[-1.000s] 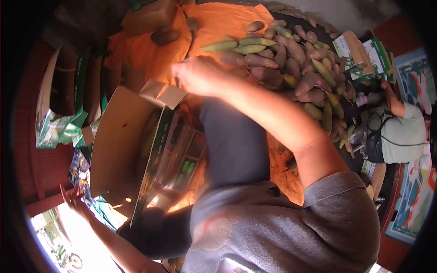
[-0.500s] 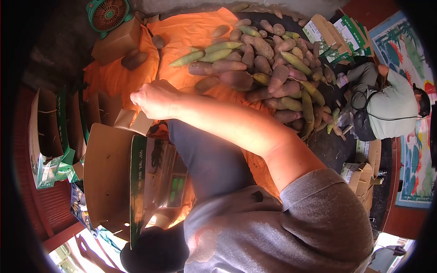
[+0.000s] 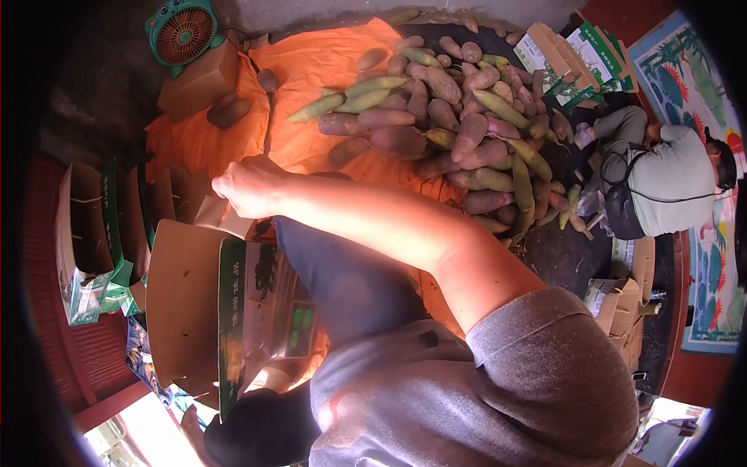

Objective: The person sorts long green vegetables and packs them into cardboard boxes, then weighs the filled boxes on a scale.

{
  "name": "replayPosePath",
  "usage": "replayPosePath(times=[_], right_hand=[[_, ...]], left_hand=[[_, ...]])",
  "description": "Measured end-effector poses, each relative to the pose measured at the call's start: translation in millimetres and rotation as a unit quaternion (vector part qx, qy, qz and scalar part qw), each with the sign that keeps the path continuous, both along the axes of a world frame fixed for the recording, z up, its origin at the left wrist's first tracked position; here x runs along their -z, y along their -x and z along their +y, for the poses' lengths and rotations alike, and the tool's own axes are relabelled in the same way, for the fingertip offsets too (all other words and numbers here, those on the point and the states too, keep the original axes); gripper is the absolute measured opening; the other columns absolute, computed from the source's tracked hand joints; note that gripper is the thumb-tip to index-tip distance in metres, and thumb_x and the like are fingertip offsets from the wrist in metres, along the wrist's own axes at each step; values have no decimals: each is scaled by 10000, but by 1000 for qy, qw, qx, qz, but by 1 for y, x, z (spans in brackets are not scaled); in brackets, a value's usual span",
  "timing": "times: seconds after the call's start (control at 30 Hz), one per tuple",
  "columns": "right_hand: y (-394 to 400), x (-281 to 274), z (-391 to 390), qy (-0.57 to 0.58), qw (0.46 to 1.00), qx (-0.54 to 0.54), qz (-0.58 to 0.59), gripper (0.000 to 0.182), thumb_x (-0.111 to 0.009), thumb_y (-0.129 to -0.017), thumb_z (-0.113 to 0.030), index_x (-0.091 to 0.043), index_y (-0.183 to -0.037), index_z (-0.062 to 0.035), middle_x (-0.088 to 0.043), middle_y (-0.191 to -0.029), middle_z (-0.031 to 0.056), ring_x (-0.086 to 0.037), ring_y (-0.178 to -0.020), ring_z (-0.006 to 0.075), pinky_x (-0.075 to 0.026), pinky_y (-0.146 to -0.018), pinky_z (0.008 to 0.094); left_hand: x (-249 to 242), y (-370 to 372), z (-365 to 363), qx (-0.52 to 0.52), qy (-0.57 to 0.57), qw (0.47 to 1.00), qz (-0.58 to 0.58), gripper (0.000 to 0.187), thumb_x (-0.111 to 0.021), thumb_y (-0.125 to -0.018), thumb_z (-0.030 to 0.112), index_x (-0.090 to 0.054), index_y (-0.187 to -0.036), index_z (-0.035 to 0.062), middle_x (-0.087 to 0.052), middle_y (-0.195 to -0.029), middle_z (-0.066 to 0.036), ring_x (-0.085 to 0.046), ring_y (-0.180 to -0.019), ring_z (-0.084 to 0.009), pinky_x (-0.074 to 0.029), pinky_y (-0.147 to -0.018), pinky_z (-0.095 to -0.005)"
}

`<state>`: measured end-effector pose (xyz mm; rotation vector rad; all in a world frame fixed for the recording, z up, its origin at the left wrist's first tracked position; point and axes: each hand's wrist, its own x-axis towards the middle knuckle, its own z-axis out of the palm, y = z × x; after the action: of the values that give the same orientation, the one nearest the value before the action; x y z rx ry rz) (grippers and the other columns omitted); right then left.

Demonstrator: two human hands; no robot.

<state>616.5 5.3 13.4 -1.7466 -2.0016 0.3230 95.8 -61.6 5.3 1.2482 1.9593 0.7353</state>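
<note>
My right hand (image 3: 250,187) reaches across from the right with its fingers curled together. It is at the upper edge of an open cardboard box (image 3: 183,303), beside a raised flap (image 3: 224,216). Whatever it may hold is hidden. The box has a green printed side panel (image 3: 232,319) and stands by my dark-clothed legs. At the lower left, past the box, a blurred bit of skin that looks like my left hand (image 3: 191,426) shows against bright light; its fingers cannot be made out.
Many purple and green tubers (image 3: 467,124) lie piled on an orange sheet (image 3: 303,62) and dark ground. Open boxes (image 3: 85,226) stand at left. A green fan (image 3: 183,33) sits on a carton (image 3: 204,82). Another person (image 3: 669,179) crouches at right near folded cartons (image 3: 560,62).
My right hand has moved slightly left and down, still curled. The blurred skin at the lower left has shifted right, toward the box. The whole view has shifted a little.
</note>
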Motion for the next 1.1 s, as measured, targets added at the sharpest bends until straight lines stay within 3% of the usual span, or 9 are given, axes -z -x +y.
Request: replayPosePath(times=[0.4, 0.67, 0.7, 0.83, 0.87, 0.9, 0.97, 1.0, 1.1], right_hand=[[4, -1, -1, -4, 999, -45, 0, 130, -587, -699, -86, -633, -821, -85, -637, -705, 148, -638, -699, 318, -499, -595, 418], [4, 2, 11, -9, 996, -51, 77, 152, -520, -752, -98, -654, -824, -100, -656, -791, 124, -637, -772, 300, -504, -685, 414], [4, 0, 10, -5, 996, -55, 73, 159, -496, -791, -112, -640, -847, -76, -651, -793, 134, -631, -768, 310, -497, -704, 418], [-3, 21, 25, -6, 988, -51, 146, 167, -528, -750, -96, -669, -840, -90, -659, -830, 132, -636, -820, 290, -504, -715, 396], [-8, 21, 24, -17, 981, -53, 188, 145, -542, -752, -87, -663, -828, -60, -660, -798, 134, -647, -793, 263, -508, -702, 363], [-11, 25, 25, -47, 976, -57, 206, 125, -556, -756, -82, -655, -818, -38, -657, -752, 123, -651, -747, 217, -507, -680, 320], [-17, 25, 21, -56, 975, -54, 210, 116, -546, -792, -65, -639, -853, -31, -650, -725, 83, -641, -680, 168, -503, -622, 295], [-19, 17, 16, 5, 974, -36, 224, 112, -535, -826, -54, -631, -878, -29, -644, -730, 68, -622, -648, 135, -498, -594, 274], [-19, -4, -2, 50, 974, -27, 218, 114, -544, -869, -77, -615, -938, -21, -631, -736, 44, -576, -630, 66, -482, -586, 226]], left_hand=[[-35, 6, -38, 68, 155, 982, 85, 303, -435, -895, 175, -623, -1058, 2, -587, -774, -101, -557, -678, -152, -418, -579, -274], [-21, 64, -29, 261, 241, 911, 211, 402, -450, -921, 319, -642, -1030, -17, -525, -557, -56, -508, -504, -135, -415, -502, -283], [-11, 78, -26, 402, 159, 873, 227, 366, -496, -888, 302, -644, -1026, -3, -553, -609, -62, -519, -542, -140, -428, -521, -284], [9, 93, -20, 469, 112, 802, 353, 304, -603, -750, 216, -627, -990, 31, -609, -738, -170, -595, -645, -300, -468, -603, -383], [-9, 59, -24, 414, 168, 825, 345, 294, -606, -740, 203, -618, -974, 25, -604, -761, -196, -591, -695, -362, -466, -635, -421], [13, 91, -25, 485, 26, 803, 344, 293, -596, -745, 183, -609, -985, 16, -608, -784, -197, -596, -744, -362, -463, -658, -418], [46, 149, -18, 490, 39, 808, 326, 331, -573, -769, 125, -591, -1085, 29, -633, -912, -169, -602, -801, -299, -470, -728, -371], [47, 142, -19, 520, -82, 770, 360, 281, -579, -785, 195, -616, -982, -1, -615, -838, -197, -612, -783, -295, -467, -665, -387], [38, 129, -23, 272, 80, 947, 148, 266, -476, -878, 141, -634, -1045, 6, -603, -656, -69, -530, -594, -90, -439, -548, -261]])
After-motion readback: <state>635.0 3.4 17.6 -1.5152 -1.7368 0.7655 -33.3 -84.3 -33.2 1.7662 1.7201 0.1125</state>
